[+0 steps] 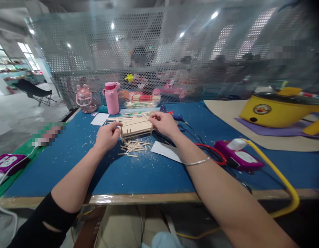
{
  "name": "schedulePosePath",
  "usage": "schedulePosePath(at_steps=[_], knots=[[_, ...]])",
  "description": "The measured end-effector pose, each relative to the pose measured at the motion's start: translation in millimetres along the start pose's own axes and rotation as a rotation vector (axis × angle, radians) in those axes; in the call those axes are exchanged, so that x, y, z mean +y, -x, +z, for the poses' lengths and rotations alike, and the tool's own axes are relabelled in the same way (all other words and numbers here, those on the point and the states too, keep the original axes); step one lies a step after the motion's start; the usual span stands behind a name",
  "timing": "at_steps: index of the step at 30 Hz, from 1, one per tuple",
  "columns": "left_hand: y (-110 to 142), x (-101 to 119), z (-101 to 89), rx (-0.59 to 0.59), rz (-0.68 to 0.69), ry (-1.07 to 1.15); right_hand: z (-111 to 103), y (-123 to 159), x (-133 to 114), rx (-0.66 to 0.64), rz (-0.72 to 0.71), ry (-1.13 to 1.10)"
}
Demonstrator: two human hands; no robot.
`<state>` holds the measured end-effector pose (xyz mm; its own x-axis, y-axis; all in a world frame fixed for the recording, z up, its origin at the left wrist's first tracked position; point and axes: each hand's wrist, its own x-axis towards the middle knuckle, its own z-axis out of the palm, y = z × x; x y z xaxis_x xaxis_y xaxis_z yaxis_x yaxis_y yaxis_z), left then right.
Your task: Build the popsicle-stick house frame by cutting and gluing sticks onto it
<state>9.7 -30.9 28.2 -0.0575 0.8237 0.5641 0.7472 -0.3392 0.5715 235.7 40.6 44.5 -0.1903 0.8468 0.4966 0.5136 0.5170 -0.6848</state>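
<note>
A small model of pale wooden sticks (136, 126), shaped like a little bed or bench, stands on the blue tabletop between my hands. My left hand (107, 136) has thumb and fingers pinched at its left end. At the opposite end, the fingertips of my right hand (165, 123) close on its upper corner. A thin line, perhaps a single stick, runs across its top from hand to hand. Cut stick pieces (133, 147) lie in a loose pile just in front. Behind my right hand is a blue glue gun (177, 117), partly hidden.
A white paper (166, 151) lies beneath my right forearm. Purple power strip (238, 156), yellow cable and yellow pot (273, 110) occupy the right side. A pink flask (112, 98), a clear jug (85, 100) and stick bundles (144, 100) stand before the perforated metal screen (102, 51).
</note>
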Motion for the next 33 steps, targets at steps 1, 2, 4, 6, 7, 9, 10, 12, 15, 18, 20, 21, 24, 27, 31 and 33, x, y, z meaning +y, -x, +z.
schedulePosePath(at_steps=[1,2,4,6,7,9,10,12,15,18,20,21,24,27,31,33], knots=[[1.4,2.4,-0.8,0.022,0.052,-0.051,2.2,1.3,-1.9,-0.004,-0.027,0.05],[2.5,4.3,-1.5,0.049,0.086,-0.085,3.3,1.9,-4.2,0.006,-0.046,0.089],[3.2,6.0,-2.1,0.083,0.084,-0.105,1.3,0.2,-7.3,0.082,-0.058,0.148],[2.3,4.5,-1.3,0.043,0.013,-0.083,-6.5,-6.2,-5.6,0.191,-0.034,0.24],[1.5,2.8,-0.4,-0.006,-0.031,-0.07,-12.0,-10.7,-2.7,0.233,-0.004,0.315],[0.1,-1.4,2.0,-0.117,-0.125,-0.073,-23.7,-20.3,5.8,0.216,0.091,0.531],[-0.3,-3.3,3.2,-0.161,-0.172,-0.097,-29.2,-24.4,10.5,0.156,0.167,0.652],[-0.4,-6.1,4.9,-0.236,-0.251,-0.17,-38.2,-29.2,18.5,-0.035,0.339,0.843],[0.9,-6.6,5.5,-0.358,-0.307,-0.245,-47.9,-27.3,23.3,-0.12,0.454,0.994],[1.8,-5.0,5.3,-0.404,-0.306,-0.286,-56.8,-18.5,18.9,-0.053,0.426,1.075],[1.6,-4.2,5.8,-0.39,-0.299,-0.311,-63.2,-9.8,12.7,-0.275,0.483,1.103],[1.3,-4.0,6.3,-0.39,-0.295,-0.319,-66.7,-4.0,8.9,-0.445,0.508,1.108],[0.6,-3.9,7.8,-0.408,-0.297,-0.335,-78.3,20.7,-3.7,-0.8,0.43,1.104],[0.5,-4.2,9.0,-0.408,-0.288,-0.337,-91.7,52.3,-14.3,-0.752,0.433,1.077],[0.8,-6.0,10.4,-0.393,-0.267,-0.319,-102.8,84.3,-15.4,-0.678,0.517,1.077],[0.9,-7.5,11.5,-0.375,-0.273,-0.314,-102.5,91.5,-11.3,-0.667,0.506,1.022]])
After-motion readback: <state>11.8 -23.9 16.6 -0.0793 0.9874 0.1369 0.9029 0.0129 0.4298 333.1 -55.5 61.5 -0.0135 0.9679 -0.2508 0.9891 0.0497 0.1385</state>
